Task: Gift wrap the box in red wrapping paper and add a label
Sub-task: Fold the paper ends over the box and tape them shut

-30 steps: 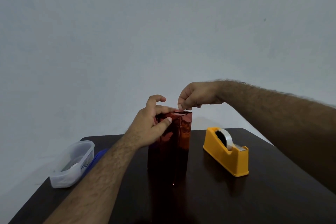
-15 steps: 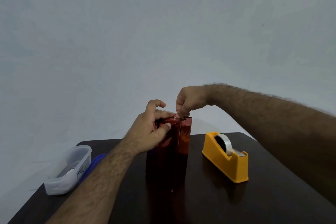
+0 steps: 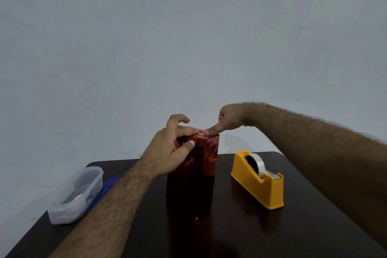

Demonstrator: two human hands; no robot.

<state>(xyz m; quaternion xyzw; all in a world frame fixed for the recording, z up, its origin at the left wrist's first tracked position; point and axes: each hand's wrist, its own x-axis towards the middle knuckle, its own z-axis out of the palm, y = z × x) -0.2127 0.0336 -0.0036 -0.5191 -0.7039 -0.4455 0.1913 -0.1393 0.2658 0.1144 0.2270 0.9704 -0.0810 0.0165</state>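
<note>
A tall box wrapped in shiny red paper stands upright on the dark table. My left hand grips its top end, with the thumb on the near face and the fingers laid over the top folds. Coming in from the right, my right hand presses its straight index finger down on the top of the box, its other fingers curled in. Whether there is tape under the fingertip I cannot tell. No label is in view.
A yellow tape dispenser with a clear roll sits just right of the box. At the table's left edge is a clear plastic container with a blue lid beside it. A plain wall rises behind.
My right hand was pinching at the top of the box; now its index finger presses flat on the top. My left hand keeps its grip.
</note>
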